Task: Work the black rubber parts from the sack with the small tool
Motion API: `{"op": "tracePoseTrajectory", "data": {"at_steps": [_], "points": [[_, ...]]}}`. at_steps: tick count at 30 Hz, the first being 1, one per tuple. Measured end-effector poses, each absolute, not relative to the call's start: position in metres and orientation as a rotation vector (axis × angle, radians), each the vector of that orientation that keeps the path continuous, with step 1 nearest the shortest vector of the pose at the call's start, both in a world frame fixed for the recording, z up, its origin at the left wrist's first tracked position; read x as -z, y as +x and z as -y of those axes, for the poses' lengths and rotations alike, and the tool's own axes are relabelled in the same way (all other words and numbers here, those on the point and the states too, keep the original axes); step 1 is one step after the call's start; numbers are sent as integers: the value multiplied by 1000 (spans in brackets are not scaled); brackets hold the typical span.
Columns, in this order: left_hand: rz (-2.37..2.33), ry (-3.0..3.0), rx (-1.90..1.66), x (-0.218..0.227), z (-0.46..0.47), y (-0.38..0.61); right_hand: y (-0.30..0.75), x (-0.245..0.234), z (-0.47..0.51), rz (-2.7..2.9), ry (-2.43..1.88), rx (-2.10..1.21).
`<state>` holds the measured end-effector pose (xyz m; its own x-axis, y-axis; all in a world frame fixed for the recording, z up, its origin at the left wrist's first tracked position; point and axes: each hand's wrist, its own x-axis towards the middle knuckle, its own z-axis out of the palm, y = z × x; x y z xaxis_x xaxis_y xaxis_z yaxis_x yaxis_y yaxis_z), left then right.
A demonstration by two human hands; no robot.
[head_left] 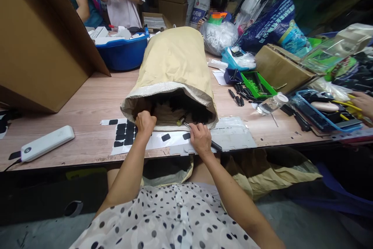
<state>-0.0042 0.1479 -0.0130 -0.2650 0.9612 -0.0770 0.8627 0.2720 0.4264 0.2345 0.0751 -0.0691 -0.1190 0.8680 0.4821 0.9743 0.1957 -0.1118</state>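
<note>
A large tan paper sack (pixel 176 53) lies on the table with its white-lined mouth facing me. Dark material, too shadowed to identify, fills part of the inside. My left hand (pixel 145 124) is closed on the lower left of the sack's rim. With its fingers at the rim's lower right, my right hand (pixel 200 139) is closed around a small hammer (pixel 216 146). The hammer's brass-coloured head rests at the mouth, and its black handle end sticks out past my hand. Beneath the sack lies a white sheet (pixel 157 143) with rounded black stickers.
A white power bank (pixel 48 144) and a large cardboard box (pixel 37 43) are at left. Behind stands a blue basin (pixel 124 53). On the right are a green tray (pixel 258 85), a clear bottle (pixel 272 104), a blue tool tray (pixel 328 115) and another person's hand (pixel 364 104).
</note>
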Motion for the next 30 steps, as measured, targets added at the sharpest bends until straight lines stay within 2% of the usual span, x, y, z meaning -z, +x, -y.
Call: {"op": "tracePoseTrajectory", "data": {"at_steps": [3,8,12,20,30], "points": [[-2150,1787,-499,8,-121,0,235,70,-75,2032,-1729,299],[-1621,2036,-421,10,-99,7,234,70,-76,2022,-1734,279],[-1602,2073,-363,15,-95,12,233,70,-76,2007,-1740,302],[-1673,2122,-575,37,-89,30,234,65,-80,2004,-1771,219],[-1539,2108,-525,40,-88,28,226,34,-32,1755,-1542,-187]]}}
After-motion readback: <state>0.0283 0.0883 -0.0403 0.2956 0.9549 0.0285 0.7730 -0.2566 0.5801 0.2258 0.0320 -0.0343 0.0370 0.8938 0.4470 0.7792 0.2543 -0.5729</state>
